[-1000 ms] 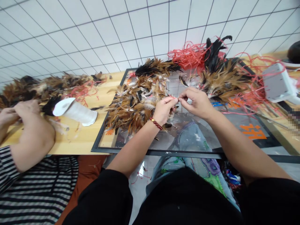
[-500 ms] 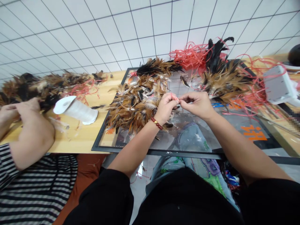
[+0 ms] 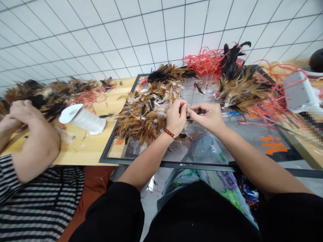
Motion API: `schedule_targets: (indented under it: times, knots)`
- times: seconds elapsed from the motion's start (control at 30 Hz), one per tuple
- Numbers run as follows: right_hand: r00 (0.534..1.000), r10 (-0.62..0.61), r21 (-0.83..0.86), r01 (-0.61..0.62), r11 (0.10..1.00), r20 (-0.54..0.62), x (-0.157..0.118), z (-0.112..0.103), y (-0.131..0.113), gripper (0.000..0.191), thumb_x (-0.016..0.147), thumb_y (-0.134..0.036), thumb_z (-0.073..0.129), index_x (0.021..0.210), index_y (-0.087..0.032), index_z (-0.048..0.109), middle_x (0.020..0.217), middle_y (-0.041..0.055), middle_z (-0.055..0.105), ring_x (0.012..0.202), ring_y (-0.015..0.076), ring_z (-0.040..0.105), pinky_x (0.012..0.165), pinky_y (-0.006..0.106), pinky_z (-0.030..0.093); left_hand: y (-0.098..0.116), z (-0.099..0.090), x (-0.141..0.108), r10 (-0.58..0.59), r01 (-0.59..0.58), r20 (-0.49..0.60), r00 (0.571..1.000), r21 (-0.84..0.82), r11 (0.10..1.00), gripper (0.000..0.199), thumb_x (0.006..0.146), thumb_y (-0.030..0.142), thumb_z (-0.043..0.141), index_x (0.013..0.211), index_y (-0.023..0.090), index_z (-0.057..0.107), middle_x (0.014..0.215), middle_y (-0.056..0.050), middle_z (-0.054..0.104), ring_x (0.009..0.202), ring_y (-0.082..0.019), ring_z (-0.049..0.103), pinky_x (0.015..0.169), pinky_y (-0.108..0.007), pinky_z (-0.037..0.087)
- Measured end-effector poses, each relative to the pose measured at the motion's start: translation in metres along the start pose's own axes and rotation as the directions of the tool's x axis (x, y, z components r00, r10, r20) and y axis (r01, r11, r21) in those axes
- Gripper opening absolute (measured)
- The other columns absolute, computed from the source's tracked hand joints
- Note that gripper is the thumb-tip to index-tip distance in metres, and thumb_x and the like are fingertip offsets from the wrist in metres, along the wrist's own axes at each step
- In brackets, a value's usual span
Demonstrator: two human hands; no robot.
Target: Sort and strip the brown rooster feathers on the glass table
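Over the glass panel with a dark frame, my left hand and my right hand meet at the fingertips. Both are closed in a pinch. Whatever lies between the fingers is too small and covered to name. A pile of brown feathers lies just left of my left hand, and dark feather tips show under its wrist. Beyond my right hand rests a bunch of brown and black feathers.
Tangled pink ribbon lies at the back by the tiled wall. Blue pens and a white box-like object are to the right. On the left stand a white spool and a co-worker's hands near more feathers.
My fingertips have shifted slightly left, and my left fingers have curled in more. The pink bit seen at them earlier is now mostly hidden. The co-worker's hands have moved a little.
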State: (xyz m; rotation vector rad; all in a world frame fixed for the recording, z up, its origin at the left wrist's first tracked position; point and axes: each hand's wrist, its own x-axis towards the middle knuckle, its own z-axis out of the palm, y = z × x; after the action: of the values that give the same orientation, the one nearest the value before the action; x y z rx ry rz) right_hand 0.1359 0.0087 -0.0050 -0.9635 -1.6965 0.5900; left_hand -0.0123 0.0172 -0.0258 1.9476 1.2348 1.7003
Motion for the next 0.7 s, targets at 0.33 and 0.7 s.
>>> schedule_targets:
  times: [0.33,0.7]
  knots:
    - [0.994,0.091,0.243,-0.101,0.965,0.054,0.01,-0.009,0.012,0.039,0.078,-0.048,0.078,0.107,-0.021,0.073,0.076,-0.0012,0.065,0.059,0.0095,0.055,0.055,0.024,0.046,-0.002,0.0,0.0,0.046,-0.046,0.002,0.999,-0.106,0.993,0.017,0.097,0.032,0.058,0.088,0.02,0.066,0.078,-0.002,0.07,0.071,-0.013,0.065,0.073,-0.027,0.05]
    - [0.937,0.311,0.433,-0.349,0.831,0.159,0.012,-0.004,0.013,0.04,0.077,-0.055,0.075,0.078,-0.02,0.055,0.064,-0.0031,0.062,0.053,0.0092,0.058,0.053,0.024,0.049,0.005,-0.003,0.003,0.264,-0.264,-0.01,0.964,-0.041,0.964,0.015,0.094,0.025,0.063,0.083,0.019,0.07,0.089,-0.006,0.076,0.086,-0.015,0.071,0.081,-0.03,0.055]
